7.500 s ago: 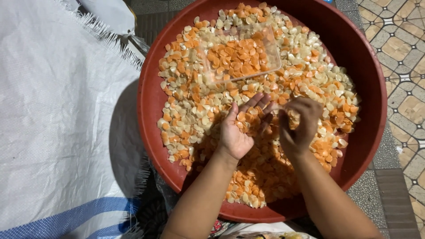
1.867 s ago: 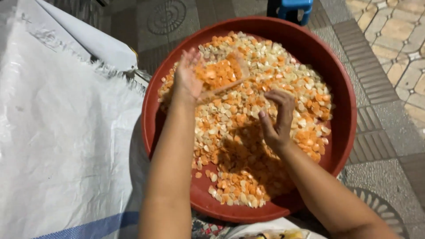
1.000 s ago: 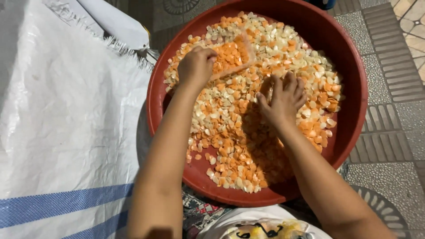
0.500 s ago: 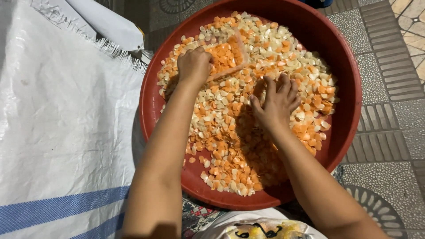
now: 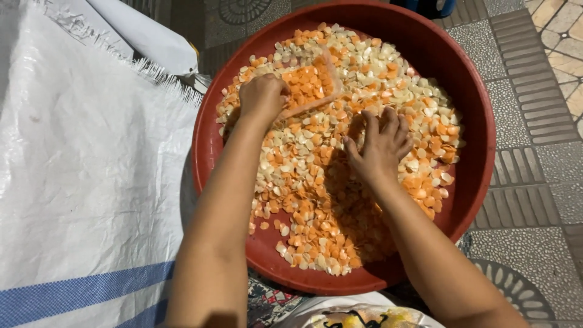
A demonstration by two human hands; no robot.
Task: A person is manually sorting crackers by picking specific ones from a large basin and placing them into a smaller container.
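Up at the far-left part of the big red basin (image 5: 486, 182): small clear tray (image 5: 313, 85), loaded with orange pieces, lying tilted on the heap of orange and pale shell-like pieces (image 5: 316, 182). Long axis running roughly left-near to right-far, far corner pointing toward the basin's back rim. Left hand (image 5: 262, 98) clenched over the tray's near-left corner, fingers curled tight, so clearly gripping that edge. Tray sits just to the right of that fist and slightly beyond it.

Right hand (image 5: 379, 146) further right and nearer, palm down, fingers spread and loose, tips pressed into the loose pieces, holding nothing as far as can be seen. Well apart from the tray, so left hand is the nearer one by far.

Room-wise: bare red basin floor showing along the left wall and the near rim, pile thicker toward the middle and right. Outside the basin, white woven sack (image 5: 85, 182) with a blue stripe spread flat on the left, patterned paving (image 5: 534, 121) on the right. Blue object barely peeking in at the top edge, too cropped to tell what.
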